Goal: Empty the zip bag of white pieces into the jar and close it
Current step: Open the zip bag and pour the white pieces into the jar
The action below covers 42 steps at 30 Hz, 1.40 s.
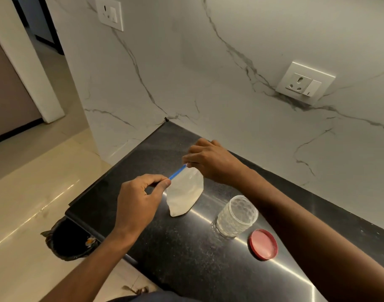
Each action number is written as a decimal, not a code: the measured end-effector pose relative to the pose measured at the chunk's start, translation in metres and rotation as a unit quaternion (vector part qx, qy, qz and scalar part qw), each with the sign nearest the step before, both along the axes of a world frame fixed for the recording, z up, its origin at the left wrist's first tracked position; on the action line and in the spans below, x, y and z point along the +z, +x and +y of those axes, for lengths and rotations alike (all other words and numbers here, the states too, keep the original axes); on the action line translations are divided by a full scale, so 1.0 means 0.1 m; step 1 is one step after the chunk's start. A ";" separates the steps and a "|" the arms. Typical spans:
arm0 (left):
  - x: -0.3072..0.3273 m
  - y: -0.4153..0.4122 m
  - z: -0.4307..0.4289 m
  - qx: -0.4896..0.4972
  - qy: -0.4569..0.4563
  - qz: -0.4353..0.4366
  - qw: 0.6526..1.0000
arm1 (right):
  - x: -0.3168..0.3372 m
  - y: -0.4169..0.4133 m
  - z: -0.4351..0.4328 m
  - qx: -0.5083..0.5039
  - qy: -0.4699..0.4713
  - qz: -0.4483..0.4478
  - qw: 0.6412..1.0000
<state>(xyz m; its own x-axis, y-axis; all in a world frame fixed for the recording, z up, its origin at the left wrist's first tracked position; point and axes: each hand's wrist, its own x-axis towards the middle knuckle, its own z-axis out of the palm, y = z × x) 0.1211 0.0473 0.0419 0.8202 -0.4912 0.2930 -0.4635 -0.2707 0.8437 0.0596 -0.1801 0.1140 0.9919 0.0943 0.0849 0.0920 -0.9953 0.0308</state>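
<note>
A clear zip bag (pixel 185 192) with a blue zip strip stands upright on the black counter (pixel 186 258), its lower part filled with white pieces. My left hand (pixel 138 199) pinches the near end of the blue strip. My right hand (pixel 210 160) pinches the far end. To the right of the bag stands a clear textured glass jar (pixel 236 216), without a lid and seemingly empty. Its red lid (pixel 263 244) lies flat on the counter, apart from the jar, to its right.
A marble wall with a white socket (pixel 304 83) runs behind the counter. The counter's left edge drops to a tiled floor, where a black-lined bin (pixel 71 240) stands. A second socket (pixel 109 13) sits high on the side wall.
</note>
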 end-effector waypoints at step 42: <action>0.19 0.61 -0.62 -0.179 0.054 0.323 0.928 | -0.45 -0.06 0.58 -0.405 0.718 -0.144 0.547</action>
